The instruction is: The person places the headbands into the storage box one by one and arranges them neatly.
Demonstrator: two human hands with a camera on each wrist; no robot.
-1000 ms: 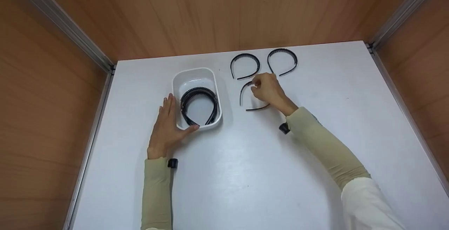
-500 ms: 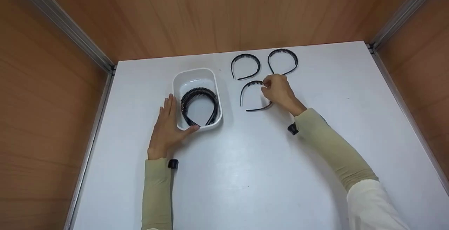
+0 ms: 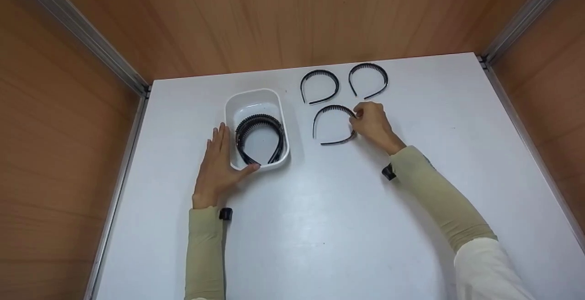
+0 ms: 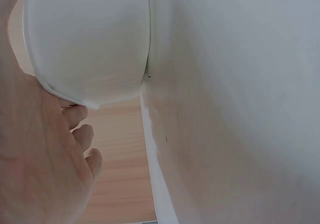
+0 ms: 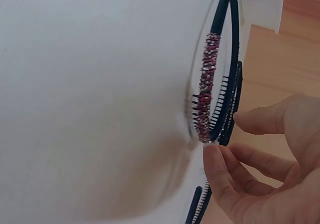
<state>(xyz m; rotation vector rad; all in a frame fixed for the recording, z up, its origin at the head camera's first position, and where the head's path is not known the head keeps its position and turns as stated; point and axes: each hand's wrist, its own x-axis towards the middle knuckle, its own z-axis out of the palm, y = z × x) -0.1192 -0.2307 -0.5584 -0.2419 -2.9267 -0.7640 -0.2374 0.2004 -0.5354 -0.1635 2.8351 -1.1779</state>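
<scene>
From where I stand, the left hand [image 3: 215, 169] rests along the white tub [image 3: 247, 100], fingers straight up its left side and thumb spread wide round the near corner. I'd guess that is to keep the tub from sliding on the smooth worktop [image 3: 292, 227]. Inside, a stack of black headbands [image 3: 259, 118] sits nested towards the near end, curves away from the person and tips together, probably because bands of the same shape take least room that way.

The right hand [image 3: 375, 126] is over on the other side, at the right bend of a single headband [image 3: 336, 107] lying on the worktop to the right of the tub. Its thumb and forefinger stand narrowly apart at that bend; I can't tell whether they pinch it or only touch. The wrist view shows a red-speckled stretch along this band. Taking it at the side seems sensible, as the comb teeth line the top curve.

Two more headbands, one at back left [image 3: 338, 85] and one at back right [image 3: 386, 78], lie beyond it, spaced apart, which likely lets fingers reach each singly.
</scene>
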